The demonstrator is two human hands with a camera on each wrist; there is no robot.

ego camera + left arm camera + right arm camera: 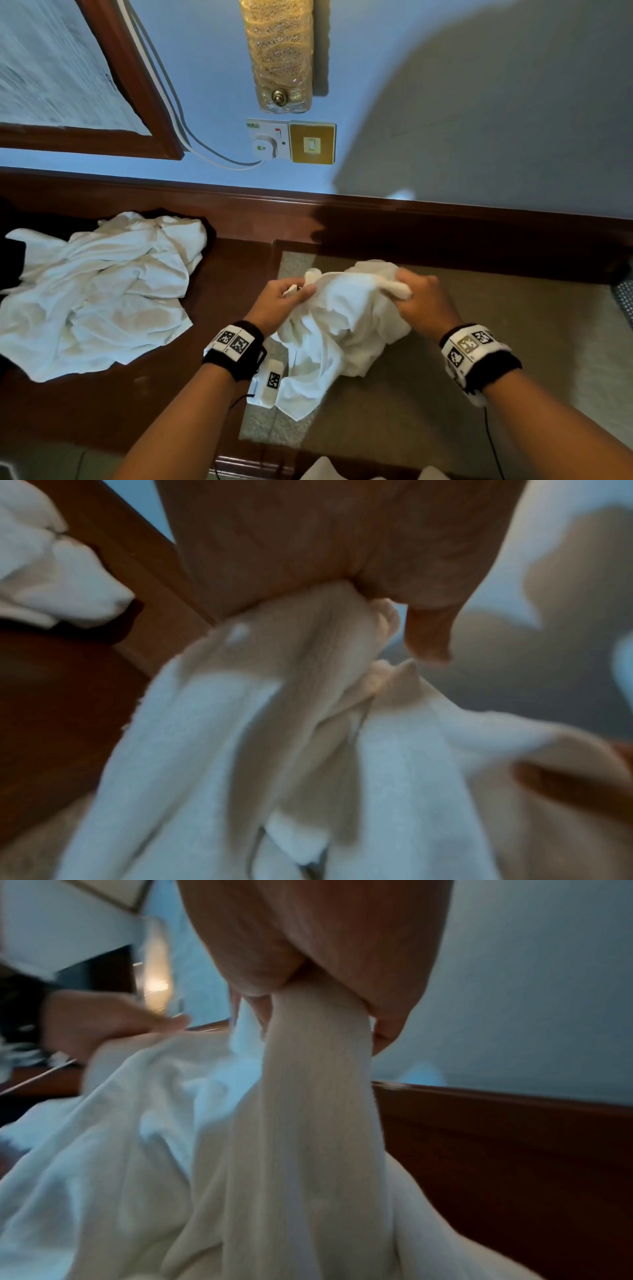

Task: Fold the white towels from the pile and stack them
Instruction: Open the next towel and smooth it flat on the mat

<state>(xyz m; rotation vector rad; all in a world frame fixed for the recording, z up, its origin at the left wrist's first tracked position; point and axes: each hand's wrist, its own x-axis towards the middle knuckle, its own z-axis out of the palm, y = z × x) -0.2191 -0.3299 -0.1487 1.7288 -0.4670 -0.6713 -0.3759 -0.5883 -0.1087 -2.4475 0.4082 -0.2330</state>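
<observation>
Right now we grip the bunched towel [346, 318] with both hands, left hand [279, 301] and right hand [419, 301], over the counter [479, 394] (pile [99, 291] lies well to our left).

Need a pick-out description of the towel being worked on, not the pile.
On the dark wooden table under the wall socket, look at the glass-covered mat on its right half. The towel there is bunched up between the left hand and the right hand, both gripping it. The loose pile lies untouched further left.
</observation>
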